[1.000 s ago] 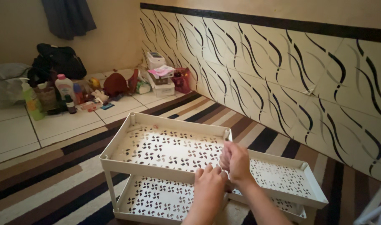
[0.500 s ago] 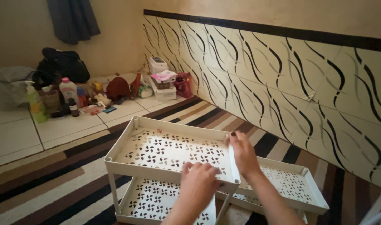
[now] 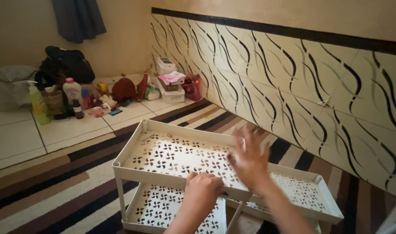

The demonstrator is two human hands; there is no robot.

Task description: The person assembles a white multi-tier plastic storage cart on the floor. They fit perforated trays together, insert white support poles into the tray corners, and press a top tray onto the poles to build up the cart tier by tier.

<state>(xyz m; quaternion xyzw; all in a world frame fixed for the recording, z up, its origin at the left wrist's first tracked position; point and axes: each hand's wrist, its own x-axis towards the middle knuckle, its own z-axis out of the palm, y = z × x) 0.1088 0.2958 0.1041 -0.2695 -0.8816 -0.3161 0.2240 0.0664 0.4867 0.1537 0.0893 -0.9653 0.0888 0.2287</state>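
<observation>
A white plastic rack stands on the striped rug, with a perforated upper tray (image 3: 163,151) and a lower tray (image 3: 159,206) beneath it. Another white perforated tray (image 3: 308,197) lies to the right, partly under the upper one. My left hand (image 3: 202,190) rests curled on the near right edge of the upper tray. My right hand (image 3: 250,160) hovers blurred over the upper tray's right end, fingers spread and holding nothing. A white post (image 3: 237,212) runs down below my hands.
A tiled wall (image 3: 293,78) with wavy dark lines runs along the right. At the far left on the white floor tiles stand bottles (image 3: 72,93), a black bag (image 3: 65,65), a red bag (image 3: 124,89), small boxes (image 3: 169,82) and a grey sack (image 3: 11,86).
My right hand has lifted off the tray's right edge and now hovers open and blurred above it. My left hand has stayed on the near edge. The view has shifted slightly.
</observation>
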